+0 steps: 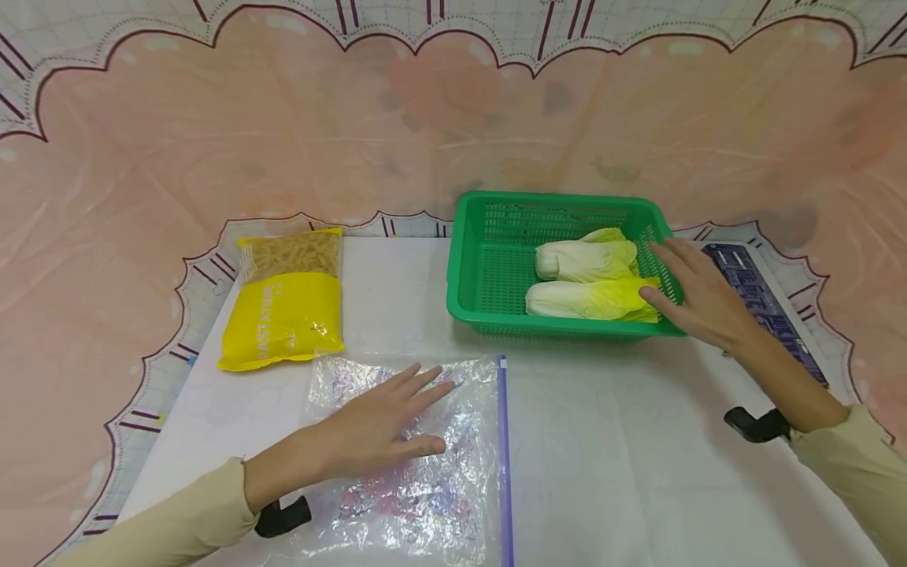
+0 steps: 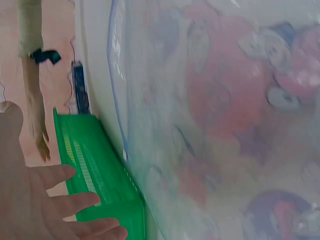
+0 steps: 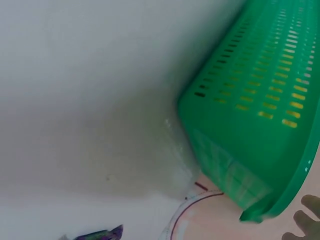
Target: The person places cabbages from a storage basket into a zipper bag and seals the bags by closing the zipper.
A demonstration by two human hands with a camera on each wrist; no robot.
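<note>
My left hand (image 1: 386, 425) is spread with straight fingers over a clear zip bag (image 1: 468, 488) printed with pink and purple figures. A purple zip strip runs along the bag's right side. Whether the palm touches the plastic I cannot tell. At the right end of a green basket (image 1: 489, 320) my right hand (image 1: 701, 291) reaches over the rim, fingers apart and holding nothing. Inside the basket lie two napa cabbages, one behind (image 1: 584, 261) and one in front (image 1: 588, 301), leaves pointing right. In the left wrist view the left fingers (image 2: 75, 205) extend straight.
A yellow pasta bag (image 1: 290, 315) lies at the table's back left. To the right of the basket is a dark blue patterned flat item (image 1: 765, 307), partly behind the right arm. The white table (image 1: 588, 449) has a patterned cloth around it.
</note>
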